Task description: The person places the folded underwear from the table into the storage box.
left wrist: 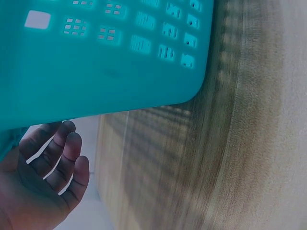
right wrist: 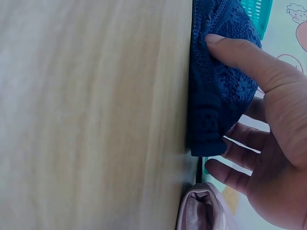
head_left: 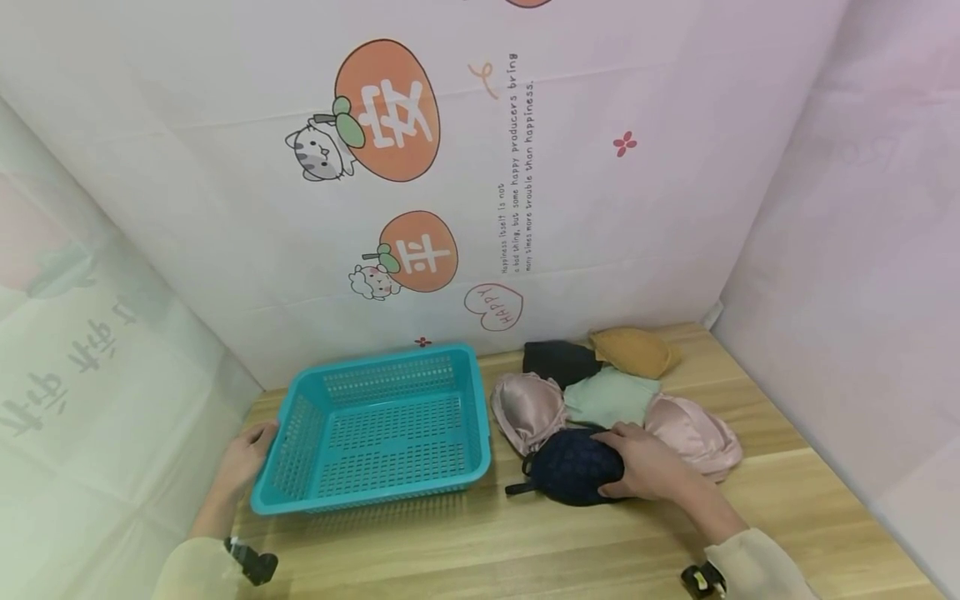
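Observation:
My right hand (head_left: 651,463) is on a dark navy lace bra (head_left: 573,467). In the right wrist view the thumb presses on the cup (right wrist: 235,72) while the curled fingers sit at its far side. A strap end of the bra points left on the table. My left hand (head_left: 247,454) holds the left rim of a turquoise plastic basket (head_left: 483,442), which has nothing in it. Seen from the left wrist, that hand (left wrist: 43,177) has curled fingers beneath the rim, and its thumb is mostly hidden.
Behind the navy bra lie a pink satin bra (head_left: 528,408), a mint green one (head_left: 611,396), a black one (head_left: 558,362) and a mustard one (head_left: 633,352). Another pink satin piece (head_left: 697,437) lies right. White printed cloth (head_left: 570,208) walls the wooden table (head_left: 525,550).

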Available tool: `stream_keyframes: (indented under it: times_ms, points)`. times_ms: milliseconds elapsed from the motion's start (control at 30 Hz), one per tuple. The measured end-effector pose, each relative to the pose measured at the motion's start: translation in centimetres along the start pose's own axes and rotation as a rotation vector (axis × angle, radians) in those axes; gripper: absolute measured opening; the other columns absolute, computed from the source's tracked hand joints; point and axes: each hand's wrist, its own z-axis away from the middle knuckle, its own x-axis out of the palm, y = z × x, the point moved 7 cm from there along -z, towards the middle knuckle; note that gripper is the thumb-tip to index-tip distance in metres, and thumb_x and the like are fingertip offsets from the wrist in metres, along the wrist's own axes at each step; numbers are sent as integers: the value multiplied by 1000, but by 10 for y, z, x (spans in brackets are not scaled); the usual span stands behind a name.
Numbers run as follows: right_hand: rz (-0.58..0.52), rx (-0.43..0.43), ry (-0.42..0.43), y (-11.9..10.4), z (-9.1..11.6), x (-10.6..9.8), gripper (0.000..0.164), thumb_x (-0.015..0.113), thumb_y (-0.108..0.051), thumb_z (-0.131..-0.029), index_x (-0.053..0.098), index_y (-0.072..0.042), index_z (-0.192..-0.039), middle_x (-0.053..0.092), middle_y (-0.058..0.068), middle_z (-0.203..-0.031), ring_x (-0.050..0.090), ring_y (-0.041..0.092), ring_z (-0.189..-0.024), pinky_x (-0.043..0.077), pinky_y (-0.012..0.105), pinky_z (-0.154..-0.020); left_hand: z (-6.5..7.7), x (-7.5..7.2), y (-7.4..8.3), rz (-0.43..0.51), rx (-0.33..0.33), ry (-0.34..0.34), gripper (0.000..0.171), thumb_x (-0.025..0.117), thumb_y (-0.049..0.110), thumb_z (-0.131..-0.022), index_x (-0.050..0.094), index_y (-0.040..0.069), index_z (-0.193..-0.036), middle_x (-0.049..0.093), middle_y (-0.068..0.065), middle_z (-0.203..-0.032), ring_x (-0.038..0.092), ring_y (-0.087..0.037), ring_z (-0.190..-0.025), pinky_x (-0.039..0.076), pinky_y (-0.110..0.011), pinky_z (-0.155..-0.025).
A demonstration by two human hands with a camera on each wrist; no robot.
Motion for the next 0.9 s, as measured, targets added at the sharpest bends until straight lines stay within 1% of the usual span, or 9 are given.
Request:
stream_keyframes:
  times_ms: [167,233,367,500,567,700,900]
  points:
    - [-27,6,-21,-1,-1,3,84,85,-57,-69,62,-8,-133,62,8,-119,62,27,-110,54,46,-92,1,1,-1,8,-2,-9,85,14,60,-104,28,-8,-152,34,-36,-152,36,-55,-138,36,-67,-109]
    - [-29,2,-19,-1,-2,3,81,85,-55,-69,63,-8,-130,63,8,-119,62,27,-110,53,46,-93,1,2,-2,12,-4,-13,85,14,60,-104,27,-8,-152,31,-36,-153,33,-55,-139,33,-67,-111]
    - [-15,-34,25,-4,-2,2,67,86,-50,-70,67,-10,-121,66,4,-114,63,25,-109,54,45,-92,-1,2,-2,16,-12,-18,86,12,62,-103,24,-8,-153,28,-36,-155,29,-55,-141,30,-68,-113]
    - [9,-93,89,-7,-1,2,51,86,-45,-70,70,-15,-109,67,-4,-104,64,19,-102,55,41,-88,-2,2,-1,17,-19,-19,88,12,63,-103,23,-7,-154,25,-35,-157,25,-55,-143,27,-69,-114]
    - [14,-112,111,-8,-1,3,46,87,-42,-70,70,-17,-105,67,-7,-101,64,16,-99,55,39,-86,-2,1,0,19,-19,-20,88,12,63,-103,22,-7,-154,24,-35,-157,25,-55,-144,27,-69,-115]
    - [15,-126,122,-9,-1,3,41,87,-40,-69,70,-19,-101,67,-10,-97,64,13,-95,55,36,-83,-2,1,0,15,-22,-19,86,12,62,-103,22,-7,-154,24,-35,-157,24,-56,-144,26,-68,-115]
    - [13,-134,129,-10,-2,-2,39,87,-38,-69,70,-19,-99,67,-10,-94,64,12,-90,55,35,-79,-1,1,0,5,-11,-14,82,14,57,-105,24,-8,-153,26,-36,-156,26,-56,-143,27,-69,-114]
